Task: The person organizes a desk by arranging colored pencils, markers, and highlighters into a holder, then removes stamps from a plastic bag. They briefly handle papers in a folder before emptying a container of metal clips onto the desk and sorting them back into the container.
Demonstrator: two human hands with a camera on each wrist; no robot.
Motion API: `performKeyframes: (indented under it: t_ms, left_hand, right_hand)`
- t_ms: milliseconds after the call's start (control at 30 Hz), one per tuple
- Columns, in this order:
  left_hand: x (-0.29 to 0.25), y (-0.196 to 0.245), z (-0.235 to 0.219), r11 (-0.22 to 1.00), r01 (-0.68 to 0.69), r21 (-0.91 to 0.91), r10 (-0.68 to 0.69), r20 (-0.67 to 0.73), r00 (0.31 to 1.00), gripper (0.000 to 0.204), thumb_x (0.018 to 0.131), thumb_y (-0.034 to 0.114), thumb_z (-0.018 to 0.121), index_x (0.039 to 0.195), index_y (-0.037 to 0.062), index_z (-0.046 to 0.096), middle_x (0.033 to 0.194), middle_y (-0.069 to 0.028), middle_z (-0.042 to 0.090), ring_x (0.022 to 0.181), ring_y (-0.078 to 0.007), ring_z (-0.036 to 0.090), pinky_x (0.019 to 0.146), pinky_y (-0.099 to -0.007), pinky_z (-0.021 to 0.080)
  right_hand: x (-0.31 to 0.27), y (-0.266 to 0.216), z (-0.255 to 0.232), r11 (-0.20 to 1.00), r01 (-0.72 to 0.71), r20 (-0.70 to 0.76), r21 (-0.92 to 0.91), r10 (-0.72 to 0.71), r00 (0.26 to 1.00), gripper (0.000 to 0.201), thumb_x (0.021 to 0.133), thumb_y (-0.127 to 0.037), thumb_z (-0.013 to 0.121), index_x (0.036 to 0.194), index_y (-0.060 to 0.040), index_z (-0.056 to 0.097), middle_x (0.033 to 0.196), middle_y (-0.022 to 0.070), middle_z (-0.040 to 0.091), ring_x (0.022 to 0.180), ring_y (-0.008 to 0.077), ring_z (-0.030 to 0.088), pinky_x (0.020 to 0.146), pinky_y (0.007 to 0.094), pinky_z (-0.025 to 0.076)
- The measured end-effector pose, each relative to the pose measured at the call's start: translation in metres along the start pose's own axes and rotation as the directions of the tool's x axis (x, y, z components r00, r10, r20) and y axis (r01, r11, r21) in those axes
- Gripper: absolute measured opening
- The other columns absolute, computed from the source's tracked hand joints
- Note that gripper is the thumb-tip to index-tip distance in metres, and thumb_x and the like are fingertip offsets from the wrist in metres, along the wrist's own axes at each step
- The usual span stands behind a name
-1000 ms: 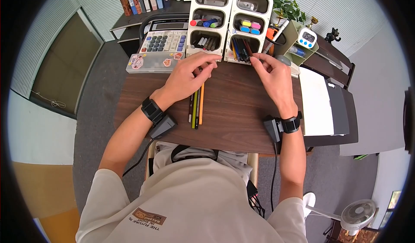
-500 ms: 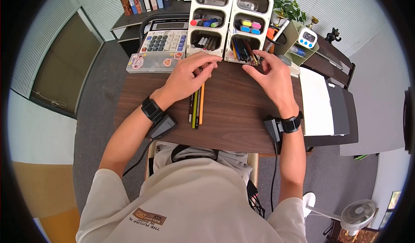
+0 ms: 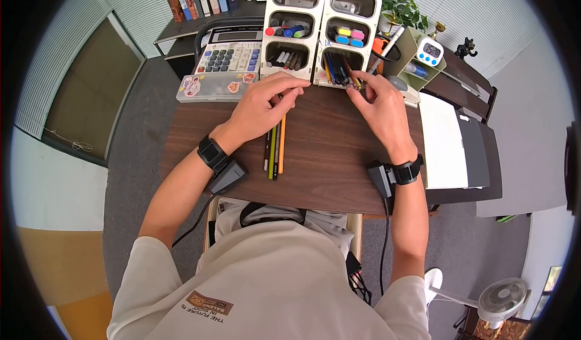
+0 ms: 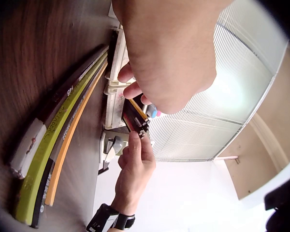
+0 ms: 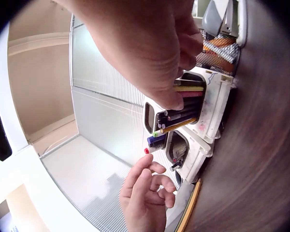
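Observation:
Pencils (image 3: 334, 67) lean in the lower compartment of the right-hand white organizer (image 3: 323, 42). My right hand (image 3: 384, 107) has thumb and fingers around their near ends; in the right wrist view, the thumb of that hand (image 5: 140, 48) lies against the bundle (image 5: 186, 108). Loosely bent and holding nothing, my left hand (image 3: 257, 107) hovers before the left-hand organizer (image 3: 262, 55). Below it, several pencils (image 3: 272, 152) lie side by side on the wooden table (image 3: 327, 158); the left wrist view shows a green one (image 4: 50, 137) and an orange one (image 4: 70, 137) among them.
A calculator (image 3: 227, 55) and a clear case (image 3: 209, 87) stand left of the organizers. To the right are a mesh pen holder (image 3: 392, 54), a green stand with a white timer (image 3: 430, 50), and white paper (image 3: 442, 140). Markers (image 3: 290, 31) fill another compartment.
My right hand's thumb and fingers spread away from the pencils, then came together around them again. The pencil ends shifted slightly in the compartment. My left hand has stayed in place.

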State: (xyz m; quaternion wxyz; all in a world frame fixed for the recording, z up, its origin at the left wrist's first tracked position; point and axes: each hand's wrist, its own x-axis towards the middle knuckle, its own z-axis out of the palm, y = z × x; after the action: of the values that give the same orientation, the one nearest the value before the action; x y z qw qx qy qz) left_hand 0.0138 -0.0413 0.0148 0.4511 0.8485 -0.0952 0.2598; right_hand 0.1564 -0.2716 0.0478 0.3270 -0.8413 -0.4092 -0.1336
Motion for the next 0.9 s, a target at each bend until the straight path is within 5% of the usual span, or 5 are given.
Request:
performKeyframes:
  t_ms: [900]
  left_hand:
    - [-0.0001,-0.0009,0.0001,1.000,-0.028,0.001,0.028,0.008,1.000,0.024,0.104,0.001,0.060,0.124,0.0043,0.073,0.108,-0.0070,0.069,0.083,-0.0121,0.068,0.070,-0.0237,0.055]
  right_hand:
    - [-0.0012,0.0058,0.0051,1.000,0.018,0.004,-0.002,-0.018,1.000,0.031,0.093,-0.016,0.075,0.121,-0.0024,0.075,0.082,0.0129,0.064,0.071,0.0288,0.064,0.069,0.0414,0.052]
